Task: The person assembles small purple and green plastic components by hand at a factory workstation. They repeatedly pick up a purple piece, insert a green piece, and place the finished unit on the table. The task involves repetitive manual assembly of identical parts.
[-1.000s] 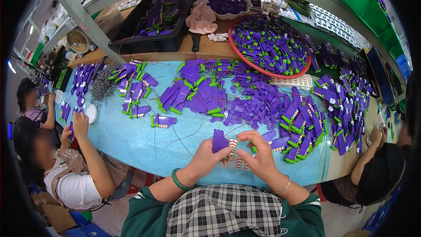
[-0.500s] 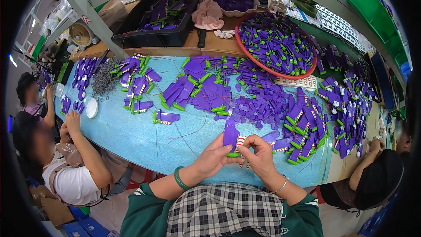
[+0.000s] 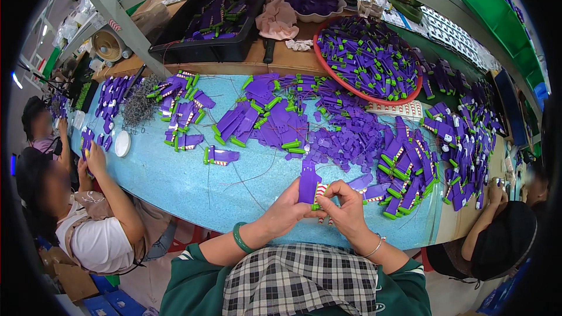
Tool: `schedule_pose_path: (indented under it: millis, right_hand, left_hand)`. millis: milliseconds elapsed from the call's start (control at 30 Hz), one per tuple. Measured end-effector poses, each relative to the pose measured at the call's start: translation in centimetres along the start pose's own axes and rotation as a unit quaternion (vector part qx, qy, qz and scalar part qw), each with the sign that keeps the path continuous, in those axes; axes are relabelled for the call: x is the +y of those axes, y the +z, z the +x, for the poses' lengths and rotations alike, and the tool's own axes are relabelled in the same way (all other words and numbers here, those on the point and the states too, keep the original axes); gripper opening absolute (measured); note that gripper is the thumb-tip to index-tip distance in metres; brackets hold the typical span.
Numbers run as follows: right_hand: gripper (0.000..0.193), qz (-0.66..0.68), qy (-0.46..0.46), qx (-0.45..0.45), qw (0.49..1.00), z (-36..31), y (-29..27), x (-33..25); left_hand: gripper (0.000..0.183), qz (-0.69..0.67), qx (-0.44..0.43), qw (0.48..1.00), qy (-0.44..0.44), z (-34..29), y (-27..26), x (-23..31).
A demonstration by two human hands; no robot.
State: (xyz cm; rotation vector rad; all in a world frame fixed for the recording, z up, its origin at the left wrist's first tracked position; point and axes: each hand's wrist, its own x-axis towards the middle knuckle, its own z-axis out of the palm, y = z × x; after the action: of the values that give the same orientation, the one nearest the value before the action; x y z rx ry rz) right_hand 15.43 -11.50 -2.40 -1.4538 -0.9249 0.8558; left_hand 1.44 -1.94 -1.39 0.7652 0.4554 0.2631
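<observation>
Close to my body, over the blue tabletop, my left hand is closed on a flat purple plastic part with a green end. The part stands with its broad purple end away from me. My right hand pinches at its right side, by a red-and-white chevron sticker. Fingers hide most of the green end, and striped bits show below them. Just beyond lies a heap of small purple pieces. Right of my hands are piled green-ended purple parts with striped stickers.
A red basket of purple-and-green parts stands behind the heaps, beside a black tray. More parts and a tangle of wire lie leftward, near a round white lid. Co-workers sit at left and right.
My hands stay nearly in place, with slight finger shifts around the purple part. The left co-worker's hands have moved apart, one reaching toward the purple parts; the right co-worker's hands have shifted slightly.
</observation>
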Motion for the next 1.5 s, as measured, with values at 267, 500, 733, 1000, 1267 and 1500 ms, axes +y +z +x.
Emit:
schedule_pose_path:
  millis: [267, 500, 733, 1000, 1267, 1500]
  right_hand:
    - [0.012, -0.098, -0.120, 0.038, 0.987, -0.1, -0.4, -0.1]
    - [0.023, -0.251, -0.226, 0.051, 0.940, 0.4, -0.6, -0.4]
    - [0.030, -0.098, -0.138, -0.075, 0.983, 1.4, 0.2, -1.5]
    - [0.027, 0.214, 0.062, -0.157, 0.962, 0.9, -0.8, -0.6]
    - [0.020, 0.293, 0.158, -0.137, 0.933, 1.0, -1.6, -2.0]
    - [0.017, 0.283, 0.202, -0.129, 0.929, 1.4, -1.3, -2.2]
  left_hand:
    - [0.028, 0.091, -0.010, 0.995, 0.031, -0.2, 0.3, -0.6]
    - [0.026, 0.140, -0.020, 0.987, 0.080, -0.4, -0.2, -1.7]
    - [0.041, -0.146, -0.171, 0.964, -0.140, 0.6, -0.9, -2.3]
    - [0.030, -0.109, -0.195, 0.960, -0.167, 0.5, -0.7, -1.1]
    - [0.031, 0.632, -0.032, 0.550, 0.545, 0.5, -0.8, 3.7]
    - [0.018, 0.627, -0.101, 0.454, 0.625, 0.5, -1.0, 2.7]
